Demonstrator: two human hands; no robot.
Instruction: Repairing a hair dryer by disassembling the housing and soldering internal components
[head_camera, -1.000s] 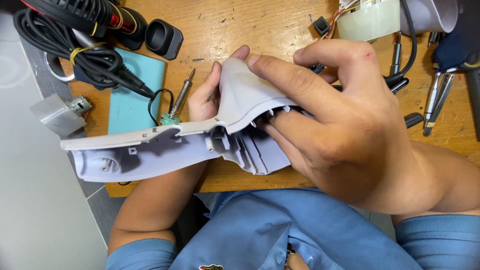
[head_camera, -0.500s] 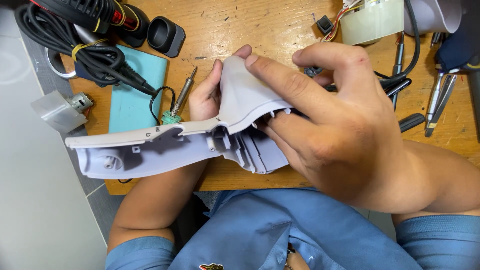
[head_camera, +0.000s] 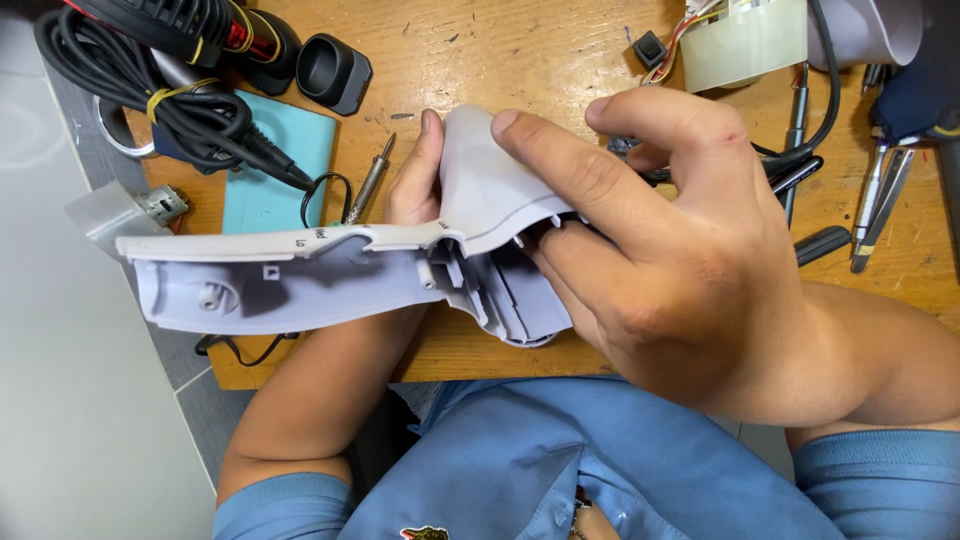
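I hold a pale grey plastic housing shell (head_camera: 300, 275), long and curved, with its hollow inside and screw posts facing me. My left hand (head_camera: 415, 185) grips it from behind, thumb and fingertips showing above its upper edge. My right hand (head_camera: 660, 240) clasps the wider curved end, fingers over the top and thumb underneath against the inner ribs. The shell's narrow handle end sticks out to the left over the edge of the wooden bench (head_camera: 520, 60).
On the bench lie a teal pad (head_camera: 270, 170), coiled black cable (head_camera: 150, 90), a black cup-shaped part (head_camera: 335, 72), a soldering iron tip (head_camera: 368, 180), a small motor (head_camera: 160, 205), tweezers and screwdrivers (head_camera: 880, 200) at right, and a wired white part (head_camera: 740, 40).
The shell and both hands have shifted slightly; the grip is the same.
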